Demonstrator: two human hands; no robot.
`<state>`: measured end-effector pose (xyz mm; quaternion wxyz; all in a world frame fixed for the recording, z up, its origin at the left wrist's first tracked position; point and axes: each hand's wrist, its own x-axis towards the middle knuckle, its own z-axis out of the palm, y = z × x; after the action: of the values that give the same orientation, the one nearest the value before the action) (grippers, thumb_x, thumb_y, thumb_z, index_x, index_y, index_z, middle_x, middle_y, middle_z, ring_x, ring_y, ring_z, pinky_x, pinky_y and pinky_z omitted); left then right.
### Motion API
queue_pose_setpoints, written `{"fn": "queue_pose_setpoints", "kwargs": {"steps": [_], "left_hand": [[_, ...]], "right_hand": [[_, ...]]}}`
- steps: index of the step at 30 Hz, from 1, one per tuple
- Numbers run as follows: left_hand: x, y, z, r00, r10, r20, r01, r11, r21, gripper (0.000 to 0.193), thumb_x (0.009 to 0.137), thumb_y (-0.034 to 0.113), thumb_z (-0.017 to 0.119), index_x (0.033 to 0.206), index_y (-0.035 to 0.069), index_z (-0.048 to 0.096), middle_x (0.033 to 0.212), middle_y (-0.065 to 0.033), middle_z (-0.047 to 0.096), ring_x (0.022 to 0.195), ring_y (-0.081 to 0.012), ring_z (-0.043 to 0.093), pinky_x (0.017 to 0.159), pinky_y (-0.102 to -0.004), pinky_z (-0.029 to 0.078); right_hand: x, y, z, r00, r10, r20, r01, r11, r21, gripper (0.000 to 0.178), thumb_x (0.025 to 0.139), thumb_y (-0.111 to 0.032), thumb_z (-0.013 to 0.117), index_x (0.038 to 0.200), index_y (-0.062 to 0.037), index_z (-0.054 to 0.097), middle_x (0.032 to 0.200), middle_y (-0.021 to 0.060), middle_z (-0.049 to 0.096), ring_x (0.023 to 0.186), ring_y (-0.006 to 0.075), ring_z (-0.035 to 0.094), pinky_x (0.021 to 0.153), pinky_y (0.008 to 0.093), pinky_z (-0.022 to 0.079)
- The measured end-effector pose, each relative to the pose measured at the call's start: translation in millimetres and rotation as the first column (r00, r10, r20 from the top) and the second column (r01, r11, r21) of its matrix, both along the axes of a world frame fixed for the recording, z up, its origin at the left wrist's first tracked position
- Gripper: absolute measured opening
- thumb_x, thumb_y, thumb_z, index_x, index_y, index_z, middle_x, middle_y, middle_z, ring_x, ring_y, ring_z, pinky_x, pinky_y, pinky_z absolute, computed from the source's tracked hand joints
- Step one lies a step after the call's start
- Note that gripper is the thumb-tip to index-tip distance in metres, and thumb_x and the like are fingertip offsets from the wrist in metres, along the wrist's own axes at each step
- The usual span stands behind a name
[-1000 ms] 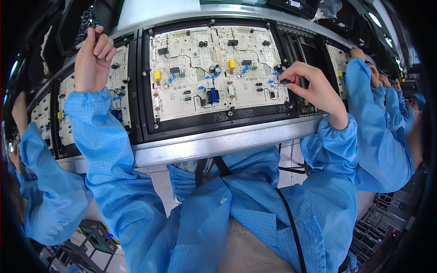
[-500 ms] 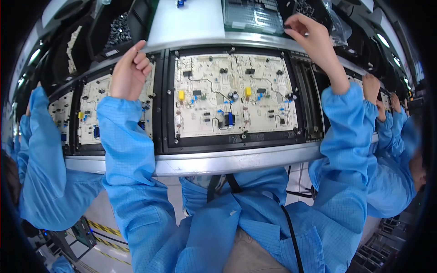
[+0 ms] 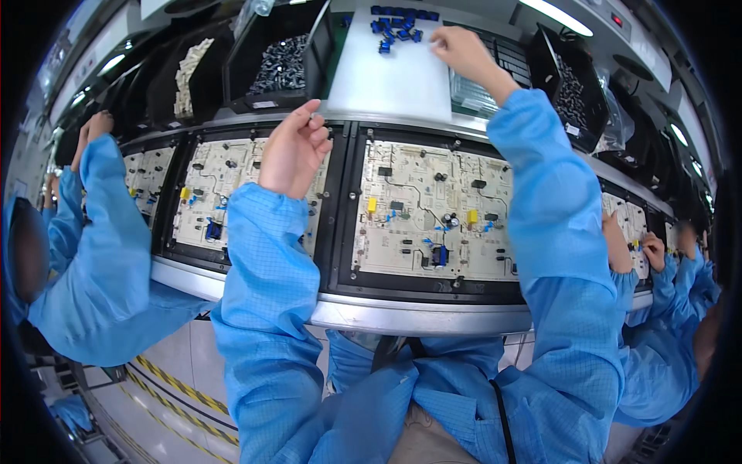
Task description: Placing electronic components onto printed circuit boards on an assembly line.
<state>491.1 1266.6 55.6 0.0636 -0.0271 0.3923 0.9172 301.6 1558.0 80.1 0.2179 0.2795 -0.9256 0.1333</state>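
My right hand (image 3: pixel 465 58) reaches over the far right part of a white foam sheet (image 3: pixel 390 89). Its fingertips are slightly apart, close to a cluster of blue electronic components (image 3: pixel 402 32). My left hand (image 3: pixel 294 158) hovers palm up over the left-hand circuit boards (image 3: pixel 197 205), its fingers curled inward. A small greyish bit shows near its fingertips, too small to name. Directly before me, pale circuit boards (image 3: pixel 421 205) lie in a black frame (image 3: pixel 344 232). They carry yellow, black and blue parts; one large blue component (image 3: pixel 440 256) stands near the lower edge.
Behind the frames stand a black bin (image 3: pixel 282 69) of small dark parts, another bin (image 3: pixel 570 93) at right, and pale strips (image 3: pixel 189 73) at left. A metal rail (image 3: pixel 421 315) runs along the front. Co-workers' sleeves (image 3: pixel 116 224) are close on both sides.
My view has turned, bringing more of the blue components into sight. My right hand has moved from beside the clear tray to the components on the foam. My left hand stays raised and curled.
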Motion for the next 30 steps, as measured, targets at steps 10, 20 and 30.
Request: {"fn": "queue_pose_setpoints", "kwargs": {"steps": [10, 20, 30], "left_hand": [[-5.3, 12.4, 1.5, 1.000, -0.002, -0.007, 0.002, 1.000, -0.011, 0.026, 0.095, 0.016, 0.047, 0.117, 0.001, 0.051, 0.083, -0.0006, 0.049, 0.070, -0.0093, 0.044, 0.064, -0.0247, 0.041], [4.0, -0.5, 9.7, 0.993, -0.045, -0.107, 0.058, 0.991, 0.118, 0.024, 0.093, 0.014, 0.050, 0.114, 0.002, 0.051, 0.084, -0.0012, 0.050, 0.072, -0.0100, 0.046, 0.066, -0.0251, 0.042], [-0.8, 5.1, 7.9, 0.991, -0.085, -0.106, 0.097, 0.989, 0.110, 0.024, 0.094, 0.012, 0.049, 0.116, 0.003, 0.048, 0.084, -0.0020, 0.046, 0.070, -0.0110, 0.043, 0.065, -0.0251, 0.040]], "right_hand": [[-52.6, -65.2, -32.5, 0.998, 0.014, 0.057, -0.014, 1.000, -0.009, 0.035, 0.075, -0.019, 0.073, 0.106, -0.0063, 0.063, 0.100, 0.0165, 0.066, 0.094, 0.0312, 0.063, 0.084, 0.0377, 0.049], [153.3, -31.7, 58.1, 0.537, 0.731, 0.422, -0.163, 0.580, -0.798, 0.039, 0.085, -0.013, 0.067, 0.121, -0.0062, 0.053, 0.099, 0.0058, 0.055, 0.088, 0.0120, 0.055, 0.080, 0.0227, 0.046], [261.6, 22.1, 51.8, 0.336, 0.908, 0.250, 0.544, 0.030, -0.839, 0.051, 0.101, -0.033, 0.040, 0.130, 0.0090, 0.040, 0.105, 0.0166, 0.058, 0.079, 0.0142, 0.051, 0.068, 0.0222, 0.049]]}}
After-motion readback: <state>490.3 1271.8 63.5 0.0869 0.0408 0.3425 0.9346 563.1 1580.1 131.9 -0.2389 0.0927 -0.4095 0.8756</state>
